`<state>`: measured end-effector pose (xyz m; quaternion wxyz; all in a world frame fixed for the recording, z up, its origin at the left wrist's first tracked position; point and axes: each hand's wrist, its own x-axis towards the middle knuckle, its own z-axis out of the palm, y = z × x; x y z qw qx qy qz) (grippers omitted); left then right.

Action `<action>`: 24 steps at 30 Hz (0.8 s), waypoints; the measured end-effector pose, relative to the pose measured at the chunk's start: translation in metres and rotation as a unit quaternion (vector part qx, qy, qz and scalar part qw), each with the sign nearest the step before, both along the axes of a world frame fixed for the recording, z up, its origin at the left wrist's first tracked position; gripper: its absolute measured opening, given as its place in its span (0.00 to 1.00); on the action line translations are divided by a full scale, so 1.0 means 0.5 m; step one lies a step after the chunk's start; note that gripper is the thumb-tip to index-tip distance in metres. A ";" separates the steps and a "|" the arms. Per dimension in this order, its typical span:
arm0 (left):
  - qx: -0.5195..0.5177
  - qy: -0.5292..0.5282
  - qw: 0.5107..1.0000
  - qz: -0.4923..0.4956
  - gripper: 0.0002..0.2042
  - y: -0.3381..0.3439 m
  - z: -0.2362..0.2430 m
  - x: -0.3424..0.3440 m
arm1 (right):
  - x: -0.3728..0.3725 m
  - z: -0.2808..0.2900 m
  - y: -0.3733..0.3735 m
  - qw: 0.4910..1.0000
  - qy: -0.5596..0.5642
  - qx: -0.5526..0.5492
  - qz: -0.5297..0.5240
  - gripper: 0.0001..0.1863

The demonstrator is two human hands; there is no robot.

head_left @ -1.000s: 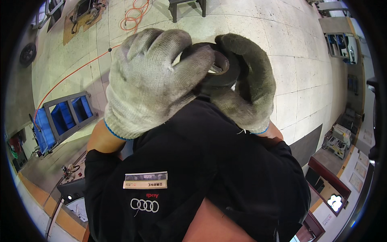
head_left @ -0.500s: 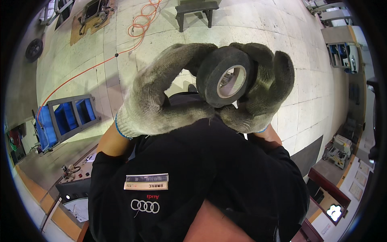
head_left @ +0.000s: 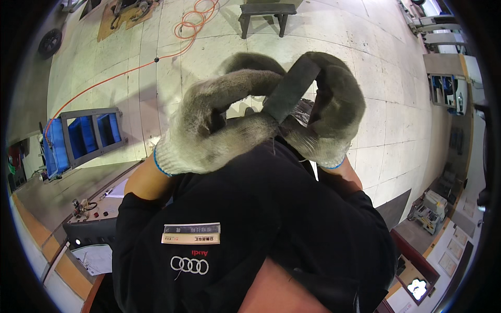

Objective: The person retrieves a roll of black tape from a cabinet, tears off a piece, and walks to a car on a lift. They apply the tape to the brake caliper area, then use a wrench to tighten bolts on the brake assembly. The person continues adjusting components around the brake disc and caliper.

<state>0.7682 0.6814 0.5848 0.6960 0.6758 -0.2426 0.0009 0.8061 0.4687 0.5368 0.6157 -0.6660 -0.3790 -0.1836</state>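
A roll of black tape (head_left: 290,87) is held edge-on in front of my chest. My left hand (head_left: 211,125), in a dirty knitted glove with a blue cuff, curls round its left side with fingertips and thumb on it. My right hand (head_left: 329,115), gloved the same way, grips it from the right with bent fingers. The roll's center hole is turned out of view, and part of it is hidden by the gloves. Below both hands is the black shirt (head_left: 240,208) that I wear.
A dark bench (head_left: 267,10) stands ahead on the tiled floor. An orange hose (head_left: 120,74) runs to a blue frame (head_left: 83,138) at left. A black tire (head_left: 49,44) is at upper left, a grey machine (head_left: 430,208) at right, a cluttered work surface (head_left: 104,193) at lower left.
The tape roll has turned from showing its face and hole to showing its outer edge. My left hand has shifted from covering the roll to its left side, and the right fingers have curled over.
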 end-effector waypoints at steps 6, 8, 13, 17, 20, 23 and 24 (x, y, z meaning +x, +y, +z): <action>0.235 -0.179 0.939 0.174 0.17 0.004 0.000 -0.003 | 0.030 0.061 -0.016 0.995 -0.072 -0.062 -0.023 0.26; 0.252 -0.171 0.933 0.194 0.16 0.002 -0.003 0.000 | 0.027 0.077 -0.024 0.991 -0.066 -0.109 -0.042 0.22; 0.304 -0.229 0.902 0.202 0.15 -0.007 -0.010 0.013 | 0.032 0.083 -0.016 0.946 -0.131 -0.272 -0.120 0.17; 0.282 -0.213 0.921 0.167 0.15 -0.011 -0.018 0.018 | 0.040 0.076 -0.009 0.936 -0.127 -0.308 -0.117 0.13; 0.285 -0.212 0.924 0.141 0.15 -0.008 -0.026 0.022 | 0.042 0.073 -0.013 0.939 -0.123 -0.305 -0.103 0.11; 0.264 -0.191 0.939 0.111 0.15 0.002 -0.037 0.034 | 0.048 0.067 -0.020 0.964 0.022 -0.262 -0.034 0.10; 0.241 -0.172 0.950 0.096 0.15 0.004 -0.042 0.039 | 0.050 0.063 -0.022 0.966 0.104 -0.237 0.008 0.09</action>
